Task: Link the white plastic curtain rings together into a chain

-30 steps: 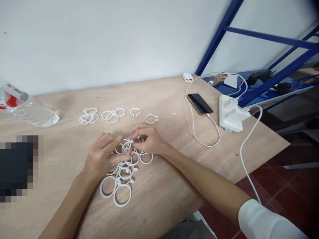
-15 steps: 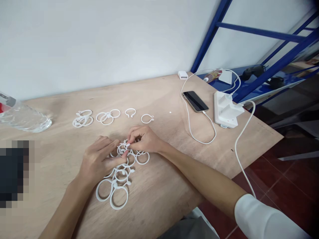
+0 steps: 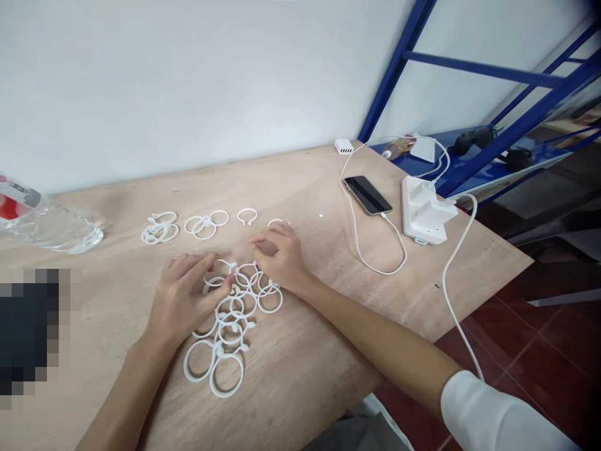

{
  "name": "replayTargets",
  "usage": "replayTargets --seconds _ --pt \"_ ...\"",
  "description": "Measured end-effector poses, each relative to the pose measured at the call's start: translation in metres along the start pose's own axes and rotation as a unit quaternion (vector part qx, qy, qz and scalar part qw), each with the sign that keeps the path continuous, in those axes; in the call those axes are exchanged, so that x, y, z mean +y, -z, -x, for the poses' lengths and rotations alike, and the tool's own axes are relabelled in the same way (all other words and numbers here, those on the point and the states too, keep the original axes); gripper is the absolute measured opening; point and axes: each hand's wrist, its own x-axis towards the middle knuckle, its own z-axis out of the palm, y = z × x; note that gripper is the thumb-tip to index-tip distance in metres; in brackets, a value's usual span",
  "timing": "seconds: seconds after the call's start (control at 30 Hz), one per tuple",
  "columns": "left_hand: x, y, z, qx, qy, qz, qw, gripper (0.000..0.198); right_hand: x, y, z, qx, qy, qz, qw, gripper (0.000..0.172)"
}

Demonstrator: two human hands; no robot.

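Note:
White open plastic rings with small knobbed ends (image 3: 246, 305) lie linked and overlapping in a cluster on the wooden table. At the cluster's upper left is my left hand (image 3: 185, 297), thumb and index finger apart around a white ring (image 3: 221, 262); I see no firm grip on it. My right hand (image 3: 284, 257) hovers over the cluster's upper right, fingers curved, with a gap between thumb and index and nothing visible in them. Behind it, one loose ring (image 3: 277, 222) is partly hidden. Two larger, thicker rings (image 3: 227, 393) form the cluster's near end.
Farther back lie a single ring (image 3: 247, 211) and two small piles of rings (image 3: 206, 223). A clear plastic bottle (image 3: 61, 225) lies at left. To the right are a phone (image 3: 369, 195) on its cable, a white power strip (image 3: 425, 213) and a blue metal frame (image 3: 394, 69).
My right hand has drawn away from the ring at my left fingertips, and its pinch has loosened. My left finger and thumb have spread apart. The view has shifted slightly.

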Motion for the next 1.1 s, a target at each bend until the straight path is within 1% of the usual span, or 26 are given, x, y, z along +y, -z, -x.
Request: replayTargets --seconds 0.03,0.07,0.1,0.17,0.23,0.3,0.4,0.5,0.57,0.7,0.8,0.9,0.97,1.03,1.07,1.1 --pt "-0.001 -0.001 0.001 -0.005 0.010 -0.003 1.000 0.021 0.000 0.000 0.000 0.027 -0.024 0.048 0.998 0.017" --pt "-0.002 -0.002 0.001 -0.011 0.019 -0.002 1.000 0.025 0.001 0.001 0.000 0.039 -0.047 0.089 0.994 0.021" --pt "-0.002 -0.003 0.001 -0.023 0.028 0.002 0.999 0.028 0.001 0.001 0.000 0.038 -0.067 0.120 0.990 0.027" --pt "-0.001 -0.004 0.001 -0.053 0.040 0.019 0.998 0.032 0.002 0.001 0.001 0.015 -0.090 0.151 0.984 0.038" --pt "0.002 -0.003 0.001 -0.085 0.049 0.050 0.994 0.033 0.003 0.000 0.000 -0.004 -0.097 0.155 0.983 0.043" --pt "0.004 -0.003 0.000 -0.102 0.062 0.089 0.989 0.033 0.004 0.000 -0.001 -0.014 -0.097 0.142 0.985 0.045" --pt "0.005 -0.002 -0.001 -0.085 0.117 0.128 0.981 0.031 0.005 -0.001 -0.001 -0.017 -0.090 0.102 0.991 0.047" --pt "0.005 -0.002 -0.001 -0.038 0.189 0.130 0.973 0.030 0.002 -0.001 0.000 -0.008 -0.047 0.058 0.997 0.043" --pt "0.004 -0.003 -0.001 -0.018 0.216 0.125 0.968 0.029 -0.001 -0.001 0.002 -0.008 0.003 0.036 0.999 0.037" --pt "0.004 -0.004 -0.003 -0.017 0.246 0.130 0.960 0.029 -0.007 0.000 0.008 -0.035 0.134 0.014 0.990 0.024" --pt "0.005 -0.004 -0.007 -0.026 0.276 0.163 0.947 0.032 -0.008 0.000 0.011 -0.052 0.213 0.017 0.975 0.022" --pt "0.008 -0.004 -0.018 -0.036 0.291 0.194 0.936 0.036 -0.007 0.000 0.011 -0.046 0.258 0.016 0.965 0.023" --pt "0.011 -0.006 -0.029 -0.068 0.293 0.208 0.931 0.040 -0.006 -0.001 0.011 -0.036 0.277 0.011 0.960 0.023" --pt "0.014 -0.008 -0.040 -0.127 0.290 0.246 0.916 0.044 -0.006 -0.001 0.010 -0.025 0.291 0.004 0.957 0.022" --pt "0.016 -0.009 -0.044 -0.145 0.285 0.268 0.909 0.046 -0.006 -0.001 0.010 -0.022 0.293 0.002 0.956 0.021" --pt "0.018 -0.011 -0.047 -0.151 0.281 0.289 0.903 0.046 -0.007 0.000 0.011 -0.022 0.291 0.003 0.957 0.021"
